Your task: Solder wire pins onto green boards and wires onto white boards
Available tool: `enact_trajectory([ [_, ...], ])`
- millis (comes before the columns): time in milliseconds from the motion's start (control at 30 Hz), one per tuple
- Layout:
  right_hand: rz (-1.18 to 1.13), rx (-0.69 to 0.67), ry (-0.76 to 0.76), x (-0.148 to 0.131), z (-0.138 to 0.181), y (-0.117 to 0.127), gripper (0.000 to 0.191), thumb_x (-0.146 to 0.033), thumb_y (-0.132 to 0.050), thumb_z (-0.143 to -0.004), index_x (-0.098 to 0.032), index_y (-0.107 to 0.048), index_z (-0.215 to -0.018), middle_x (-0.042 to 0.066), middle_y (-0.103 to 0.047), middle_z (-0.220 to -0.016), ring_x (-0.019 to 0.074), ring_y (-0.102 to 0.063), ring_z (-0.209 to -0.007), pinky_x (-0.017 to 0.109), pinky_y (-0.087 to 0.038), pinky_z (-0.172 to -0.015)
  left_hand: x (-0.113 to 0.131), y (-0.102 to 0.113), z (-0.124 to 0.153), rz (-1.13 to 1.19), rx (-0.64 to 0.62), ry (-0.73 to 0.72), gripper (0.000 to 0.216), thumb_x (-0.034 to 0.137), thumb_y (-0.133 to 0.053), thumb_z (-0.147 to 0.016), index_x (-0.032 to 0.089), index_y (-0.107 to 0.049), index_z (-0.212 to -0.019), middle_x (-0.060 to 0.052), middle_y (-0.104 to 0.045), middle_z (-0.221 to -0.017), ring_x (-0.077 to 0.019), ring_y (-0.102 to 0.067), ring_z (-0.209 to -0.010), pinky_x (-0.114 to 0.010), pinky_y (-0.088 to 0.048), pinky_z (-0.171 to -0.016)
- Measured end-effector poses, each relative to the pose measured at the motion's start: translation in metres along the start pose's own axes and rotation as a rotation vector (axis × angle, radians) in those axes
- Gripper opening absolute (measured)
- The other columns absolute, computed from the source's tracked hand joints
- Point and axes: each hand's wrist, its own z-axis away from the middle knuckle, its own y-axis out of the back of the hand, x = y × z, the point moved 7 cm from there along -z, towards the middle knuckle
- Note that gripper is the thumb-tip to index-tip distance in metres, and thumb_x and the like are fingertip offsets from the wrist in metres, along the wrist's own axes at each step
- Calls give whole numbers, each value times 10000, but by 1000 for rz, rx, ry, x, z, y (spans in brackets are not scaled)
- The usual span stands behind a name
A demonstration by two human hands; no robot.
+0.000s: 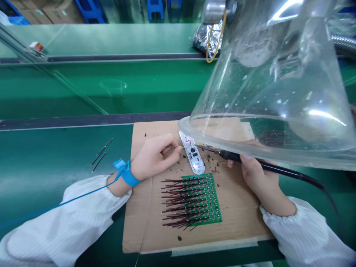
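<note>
My left hand (157,155), with a blue wrist strap (128,173) on its wrist, pinches a thin solder wire (183,148). The wire's end reaches the left side of a long white rounded board (196,160) carrying dark parts. In my right hand (254,172) is a soldering iron (230,155), held like a pen. Its tip meets or nearly meets the board close to the wire; I cannot tell which. Below lies a green circuit board panel (214,200) with many dark red wires (175,204) pointing left. The clear hood partly covers my right fingers.
A clear fume hood (250,96) hangs low over the upper right. Under the work lies a cardboard sheet (236,222) strewn with dark specks. Several loose wires (99,157) lie on the green table at left. A foil-wrapped thing (207,39) sits behind.
</note>
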Motion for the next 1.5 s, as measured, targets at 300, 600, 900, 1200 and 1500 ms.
enact_trajectory([
  [300, 110, -148, 0, 5, 8, -7, 189, -409, -653, -1008, -280, -746, -1110, 20, -774, -876, 208, -746, -789, 369, -615, -789, -2, -2, 0, 14, -18, 22, 222, 310, -621, -983, 193, -631, -795, 9, -609, -678, -138, -564, -657, -255, -466, -632],
  [600, 153, -179, -33, 4, 10, -8, 232, -452, -656, -998, -275, -731, -1128, 41, -790, -1000, 208, -749, -799, 352, -618, -752, 2, -5, -4, -15, -46, -17, 194, 211, -629, -947, 189, -580, -760, 54, -486, -606, -106, -440, -558, -233, -340, -543],
  [900, 55, -191, -30, 5, 7, -13, 145, -355, -657, -1010, -287, -749, -1100, 23, -787, -1034, 194, -766, -837, 342, -623, -770, 7, 3, -4, 28, 31, -22, 151, 179, -586, -929, 193, -547, -784, 93, -365, -560, -78, -327, -486, -216, -253, -485],
  [1200, -271, 117, -36, 6, 5, 4, 183, -381, -614, -1034, -260, -749, -1010, 6, -725, -813, 144, -656, -656, 301, -539, -630, 11, 1, 2, -21, 17, -166, 340, 256, -542, -1037, 200, -449, -715, 64, -451, -588, -83, -424, -505, -229, -341, -504],
  [1500, -267, 211, -38, 0, 2, 9, 218, -411, -613, -1023, -226, -705, -949, -6, -676, -744, 143, -609, -629, 293, -491, -580, 48, -41, 29, -180, -456, -486, 394, 397, -393, -1132, 246, -647, -1392, -41, -682, -1447, -199, -731, -1194, -305, -628, -915],
])
